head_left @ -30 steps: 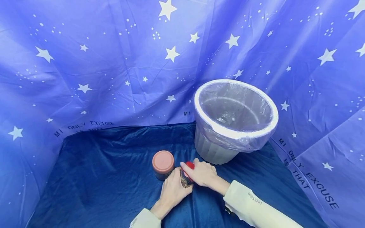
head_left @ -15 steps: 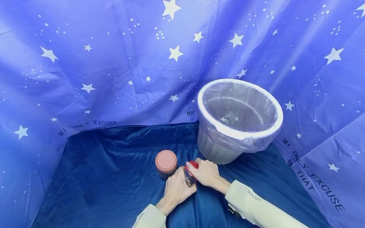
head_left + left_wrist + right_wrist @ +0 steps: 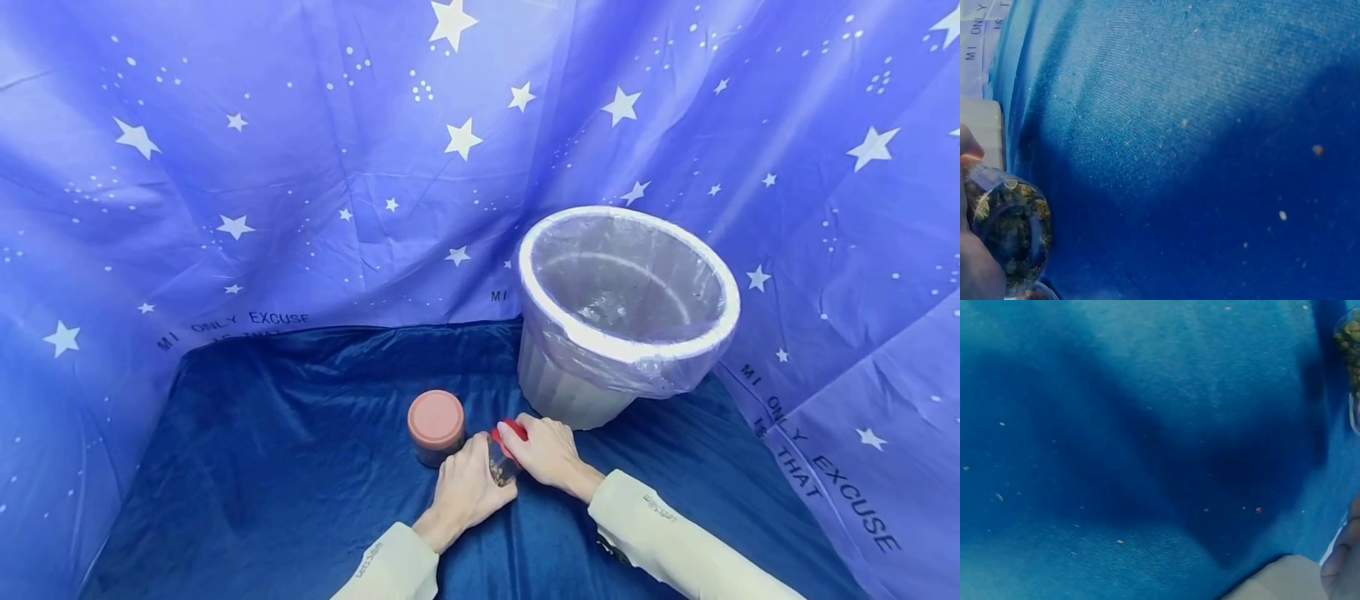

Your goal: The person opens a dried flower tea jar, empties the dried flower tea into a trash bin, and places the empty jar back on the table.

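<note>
A clear jar (image 3: 502, 468) with a red lid (image 3: 512, 432) is held tilted between both hands in the head view. My left hand (image 3: 467, 483) grips the jar's body from the left. From the other side my right hand (image 3: 549, 452) grips the red lid, its thumb lying along the top. Yellow-green dried flowers or herbs (image 3: 1010, 225) show through the jar's base in the left wrist view. Just beyond the left hand stands a second jar with a pink lid (image 3: 436, 417); its lower part is dark.
A white bin (image 3: 573, 400) with a clear plastic liner stands behind the right hand. Dark blue cloth (image 3: 300, 467) covers the table, with small pale crumbs scattered on it. A starry purple-blue curtain (image 3: 300, 167) surrounds the table at the back and sides.
The head view has shifted slightly, so everything appears a little further right. Both hands keep their grip on the jar; the right thumb lies a bit further right and more of the jar shows.
</note>
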{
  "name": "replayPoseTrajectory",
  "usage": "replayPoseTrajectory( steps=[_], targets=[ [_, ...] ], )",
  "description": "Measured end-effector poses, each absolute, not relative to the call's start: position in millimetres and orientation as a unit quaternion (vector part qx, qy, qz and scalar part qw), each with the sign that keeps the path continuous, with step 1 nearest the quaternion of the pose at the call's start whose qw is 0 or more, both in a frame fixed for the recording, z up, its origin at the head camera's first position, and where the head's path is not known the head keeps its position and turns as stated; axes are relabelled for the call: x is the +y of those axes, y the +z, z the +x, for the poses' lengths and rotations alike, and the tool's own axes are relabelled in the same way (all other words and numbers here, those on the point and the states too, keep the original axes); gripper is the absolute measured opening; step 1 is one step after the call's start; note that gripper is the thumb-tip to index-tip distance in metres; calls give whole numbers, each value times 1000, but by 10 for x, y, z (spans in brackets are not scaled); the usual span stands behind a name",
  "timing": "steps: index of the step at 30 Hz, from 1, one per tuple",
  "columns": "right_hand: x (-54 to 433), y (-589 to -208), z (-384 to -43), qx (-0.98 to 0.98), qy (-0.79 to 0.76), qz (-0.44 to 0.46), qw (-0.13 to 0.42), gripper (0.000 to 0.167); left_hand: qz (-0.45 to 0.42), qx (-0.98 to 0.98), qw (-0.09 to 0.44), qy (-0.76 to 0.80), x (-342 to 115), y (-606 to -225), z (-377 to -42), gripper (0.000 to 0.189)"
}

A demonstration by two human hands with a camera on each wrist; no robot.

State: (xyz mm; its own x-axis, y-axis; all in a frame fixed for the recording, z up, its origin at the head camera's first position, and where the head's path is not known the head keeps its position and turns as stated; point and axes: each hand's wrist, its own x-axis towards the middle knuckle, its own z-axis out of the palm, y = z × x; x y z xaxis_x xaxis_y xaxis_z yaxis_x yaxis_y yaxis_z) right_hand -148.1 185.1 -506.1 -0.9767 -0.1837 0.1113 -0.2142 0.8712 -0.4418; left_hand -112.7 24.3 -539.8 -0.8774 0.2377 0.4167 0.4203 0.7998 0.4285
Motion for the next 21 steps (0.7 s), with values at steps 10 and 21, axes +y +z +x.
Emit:
replayPoseTrajectory(
  steps=[10,21],
  targets=[
    [1892,-5146,-1444,-955,244,134,103,39,-194,-934,166,-251,229,-5384,-1151,60],
    [1903,-5213,-1464,-936,213,208,189,30,-208,-930,172,-250,190,-5393,-1156,58]
  ],
)
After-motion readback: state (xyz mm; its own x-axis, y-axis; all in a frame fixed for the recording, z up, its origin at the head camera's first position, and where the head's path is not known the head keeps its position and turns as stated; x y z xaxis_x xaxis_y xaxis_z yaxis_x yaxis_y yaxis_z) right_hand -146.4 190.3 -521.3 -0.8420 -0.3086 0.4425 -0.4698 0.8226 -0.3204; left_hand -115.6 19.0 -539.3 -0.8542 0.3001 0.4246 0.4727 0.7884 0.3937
